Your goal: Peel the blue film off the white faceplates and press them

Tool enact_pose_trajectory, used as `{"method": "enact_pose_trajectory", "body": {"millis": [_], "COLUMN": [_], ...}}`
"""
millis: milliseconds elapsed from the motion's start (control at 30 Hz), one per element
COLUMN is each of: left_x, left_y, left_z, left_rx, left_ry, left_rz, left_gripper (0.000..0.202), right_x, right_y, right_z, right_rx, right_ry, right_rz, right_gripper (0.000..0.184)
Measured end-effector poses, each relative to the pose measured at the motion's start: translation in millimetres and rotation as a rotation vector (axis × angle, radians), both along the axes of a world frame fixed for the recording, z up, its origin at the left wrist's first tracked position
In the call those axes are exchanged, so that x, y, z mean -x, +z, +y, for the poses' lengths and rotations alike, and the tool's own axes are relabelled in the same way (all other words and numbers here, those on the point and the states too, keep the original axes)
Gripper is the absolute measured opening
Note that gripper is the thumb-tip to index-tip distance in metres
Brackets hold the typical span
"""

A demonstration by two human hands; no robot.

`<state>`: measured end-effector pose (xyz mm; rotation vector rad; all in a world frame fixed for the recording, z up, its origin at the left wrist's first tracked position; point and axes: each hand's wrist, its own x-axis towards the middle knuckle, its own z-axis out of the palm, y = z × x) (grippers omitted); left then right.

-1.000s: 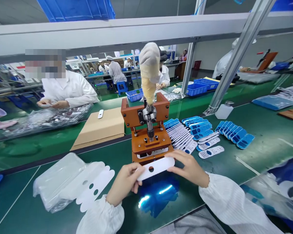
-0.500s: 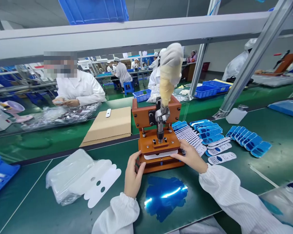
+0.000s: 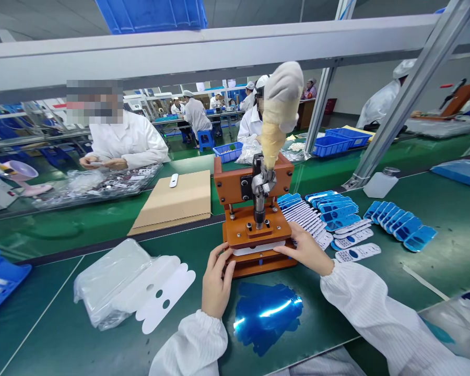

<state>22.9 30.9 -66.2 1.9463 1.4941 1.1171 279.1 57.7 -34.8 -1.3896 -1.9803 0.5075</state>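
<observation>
Spread and clasping nothing, the bare left hand (image 3: 216,284) and right hand (image 3: 308,254) are flanking the thin white strip (image 3: 258,249) inside the orange-brown plated press (image 3: 241,222), where uneven nudging could be skewing it.

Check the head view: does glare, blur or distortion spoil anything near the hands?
Head view: glare streaks the blue film; head view: left hand, right hand and press look fairly sharp; head view: distant workers look softer; head view: the right-hand post slants, perhaps partly from lens distortion.
</observation>
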Motion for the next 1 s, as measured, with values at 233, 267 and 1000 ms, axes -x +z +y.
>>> {"method": "enact_pose_trajectory", "body": {"millis": [233, 267, 1000], "left_x": [0, -1, 4], "left_y": [-3.7, -4.4, -2.8], "left_z": [-1, -1, -2], "left_rx": [-0.107, -0.121, -0.078], "left_ry": [0.032, 0.043, 0.103], "left_rz": [0.156, 0.175, -0.053], "left_gripper": [0.03, 0.03, 0.043], "right_x": [-2, -2, -6], "right_y": [-0.3, -0.7, 65.2], "right_z": [0, 1, 0], "right_rx": [-0.021, -0.014, -0.536], "right_ry": [0.008, 0.011, -0.183], "right_rz": [0.006, 0.019, 0.354], "right_gripper": [0.04, 0.04, 0.022]}}
